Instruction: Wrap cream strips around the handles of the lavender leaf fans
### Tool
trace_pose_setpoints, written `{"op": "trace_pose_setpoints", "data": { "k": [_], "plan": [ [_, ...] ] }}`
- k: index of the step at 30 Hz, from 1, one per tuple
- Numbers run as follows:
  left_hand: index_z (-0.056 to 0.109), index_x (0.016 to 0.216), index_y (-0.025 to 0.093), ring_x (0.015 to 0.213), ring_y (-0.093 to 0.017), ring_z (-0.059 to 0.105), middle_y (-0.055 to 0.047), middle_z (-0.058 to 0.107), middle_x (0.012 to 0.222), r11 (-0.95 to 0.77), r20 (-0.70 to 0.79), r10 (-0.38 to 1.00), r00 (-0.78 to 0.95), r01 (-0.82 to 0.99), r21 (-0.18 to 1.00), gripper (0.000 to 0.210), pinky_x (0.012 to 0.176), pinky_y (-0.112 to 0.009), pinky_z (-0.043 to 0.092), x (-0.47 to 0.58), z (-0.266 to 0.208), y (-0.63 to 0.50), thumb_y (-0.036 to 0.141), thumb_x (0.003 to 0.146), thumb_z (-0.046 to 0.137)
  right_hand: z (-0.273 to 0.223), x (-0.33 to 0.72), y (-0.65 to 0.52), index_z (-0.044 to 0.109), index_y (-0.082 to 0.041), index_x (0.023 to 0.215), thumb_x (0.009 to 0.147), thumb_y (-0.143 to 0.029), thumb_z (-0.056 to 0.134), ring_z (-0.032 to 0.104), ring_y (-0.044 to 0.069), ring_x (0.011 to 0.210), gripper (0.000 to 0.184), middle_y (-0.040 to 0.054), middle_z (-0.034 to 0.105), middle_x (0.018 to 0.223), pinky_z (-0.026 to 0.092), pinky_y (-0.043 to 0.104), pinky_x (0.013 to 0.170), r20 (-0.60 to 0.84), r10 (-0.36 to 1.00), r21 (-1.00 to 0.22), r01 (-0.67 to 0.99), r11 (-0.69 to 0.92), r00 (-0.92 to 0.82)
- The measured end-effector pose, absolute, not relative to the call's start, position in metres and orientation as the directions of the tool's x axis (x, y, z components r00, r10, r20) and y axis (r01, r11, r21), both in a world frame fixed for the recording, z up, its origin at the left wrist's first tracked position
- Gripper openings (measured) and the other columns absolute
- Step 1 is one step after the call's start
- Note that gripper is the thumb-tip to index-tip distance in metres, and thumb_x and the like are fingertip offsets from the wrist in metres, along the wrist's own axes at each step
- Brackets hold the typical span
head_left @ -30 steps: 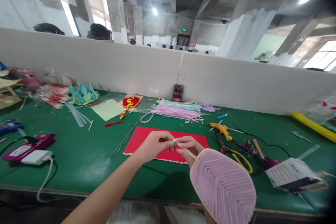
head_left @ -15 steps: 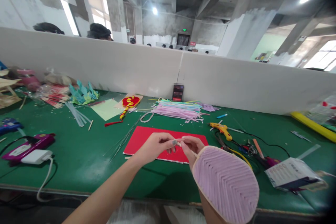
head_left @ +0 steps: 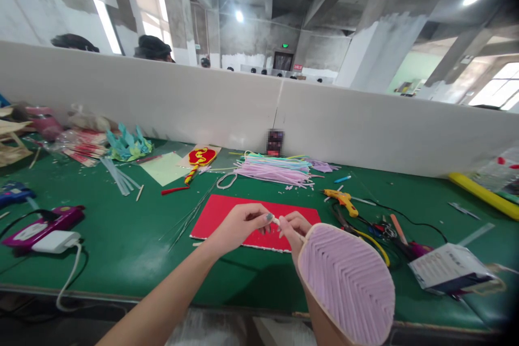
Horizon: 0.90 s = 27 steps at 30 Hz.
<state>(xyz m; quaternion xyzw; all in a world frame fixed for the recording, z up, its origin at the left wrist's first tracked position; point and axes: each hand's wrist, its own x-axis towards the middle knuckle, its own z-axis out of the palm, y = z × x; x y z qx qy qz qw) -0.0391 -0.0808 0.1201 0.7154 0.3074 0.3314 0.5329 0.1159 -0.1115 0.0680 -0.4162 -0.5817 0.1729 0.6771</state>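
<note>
A hand fan [head_left: 347, 281] faced with lilac pipe cleaners in a slanted, leaf-like pattern hangs over my right forearm, pale at its rim. Its thin handle runs up into my right hand [head_left: 294, 227], whose fingers are closed around it. My left hand [head_left: 252, 220] pinches a small pale piece at the handle's tip with thumb and forefinger; whether this is the handle itself or a strip wound on it, I cannot tell. Both hands meet above a red board [head_left: 259, 240] lying on the green table.
Behind the board lies a pile of lilac and mint pipe cleaners [head_left: 271, 168]. A red and yellow fan [head_left: 201, 158] is to its left. On the right are a yellow glue gun [head_left: 343, 201], corded tools and a white box [head_left: 452, 267]. A purple power strip [head_left: 44, 227] sits left.
The fan's face has shifted slightly to the left, with a small turn of my right hand. My left hand stays almost where it was, still pinching the tip.
</note>
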Motion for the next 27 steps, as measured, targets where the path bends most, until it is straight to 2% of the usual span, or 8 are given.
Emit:
{"op": "trace_pose_setpoints", "data": {
  "k": [6,10,14,19,21,23,25,27],
  "plan": [
    [0.062,0.078,0.014,0.064,-0.011,0.056,-0.002,0.061,0.069,-0.336,0.238,0.794,0.56,0.078,0.939,0.022,0.063,-0.022,0.045,-0.037,0.118,-0.087,0.029,0.082,0.047,0.074,0.105,-0.118,0.046,-0.02,0.04,0.072,-0.032,0.061,0.046,0.01,0.05,0.038,-0.003,0.047,0.048,0.039,0.027,0.057,0.357,0.87,-0.913,-0.069,0.402,0.34],
    [0.063,0.078,0.016,0.064,-0.01,0.056,-0.001,0.061,0.068,-0.555,0.417,0.757,0.503,0.158,0.817,0.017,0.063,-0.019,0.044,-0.037,0.117,-0.092,0.022,0.083,0.047,0.082,0.103,-0.121,0.046,-0.019,0.036,0.068,-0.032,0.065,0.042,0.009,0.049,0.039,-0.0032,0.045,0.044,0.037,0.025,0.054,0.154,0.955,-0.909,-0.343,0.237,0.253],
    [0.062,0.084,0.016,0.069,-0.01,0.058,-0.003,0.063,0.074,-0.781,0.645,0.6,0.474,0.173,0.6,0.014,0.063,-0.019,0.045,-0.041,0.111,-0.095,0.015,0.082,0.048,0.096,0.105,-0.129,0.049,-0.018,0.036,0.066,-0.027,0.067,0.043,0.009,0.05,0.036,-0.0033,0.045,0.043,0.037,0.024,0.056,0.044,0.993,-0.864,-0.495,0.093,0.111],
    [0.058,0.098,0.014,0.079,-0.014,0.059,-0.007,0.066,0.085,-0.978,0.842,0.194,0.504,0.163,0.128,0.02,0.07,-0.025,0.047,-0.05,0.111,-0.098,0.009,0.079,0.052,0.108,0.107,-0.139,0.049,-0.018,0.037,0.065,-0.024,0.068,0.041,0.008,0.047,0.035,-0.0048,0.042,0.04,0.035,0.023,0.053,-0.095,0.993,-0.801,-0.587,-0.116,-0.066],
    [0.058,0.098,0.012,0.081,-0.014,0.06,-0.007,0.068,0.085,-0.982,0.834,0.067,0.547,0.186,-0.044,0.021,0.075,-0.026,0.046,-0.055,0.116,-0.1,0.009,0.078,0.055,0.11,0.107,-0.141,0.048,-0.018,0.038,0.066,-0.023,0.068,0.041,0.008,0.047,0.034,-0.0047,0.042,0.041,0.035,0.023,0.053,-0.067,0.992,-0.808,-0.577,-0.118,-0.11],
    [0.058,0.099,0.013,0.086,-0.014,0.06,-0.004,0.068,0.087,-0.963,0.818,0.02,0.575,0.231,-0.139,0.024,0.085,-0.029,0.043,-0.06,0.121,-0.1,0.009,0.076,0.058,0.11,0.107,-0.143,0.048,-0.018,0.038,0.068,-0.024,0.066,0.042,0.009,0.049,0.035,-0.0039,0.044,0.044,0.036,0.025,0.055,0.035,0.994,-0.844,-0.536,-0.028,-0.108],
    [0.058,0.101,0.017,0.092,-0.014,0.059,-0.003,0.068,0.092,-0.95,0.811,0.061,0.582,0.283,-0.132,0.026,0.093,-0.032,0.038,-0.063,0.124,-0.1,0.01,0.077,0.057,0.109,0.108,-0.143,0.049,-0.019,0.039,0.07,-0.026,0.064,0.044,0.009,0.051,0.036,-0.0034,0.045,0.046,0.036,0.025,0.056,0.154,0.987,-0.878,-0.465,0.115,-0.046],
    [0.056,0.104,0.019,0.097,-0.016,0.057,-0.004,0.066,0.098,-0.942,0.824,0.148,0.546,0.333,-0.052,0.027,0.095,-0.036,0.037,-0.064,0.124,-0.102,0.015,0.078,0.057,0.105,0.108,-0.142,0.05,-0.019,0.04,0.072,-0.027,0.062,0.045,0.01,0.052,0.035,-0.0031,0.046,0.048,0.036,0.025,0.057,0.263,0.963,-0.899,-0.346,0.267,0.06]
  ]
}}
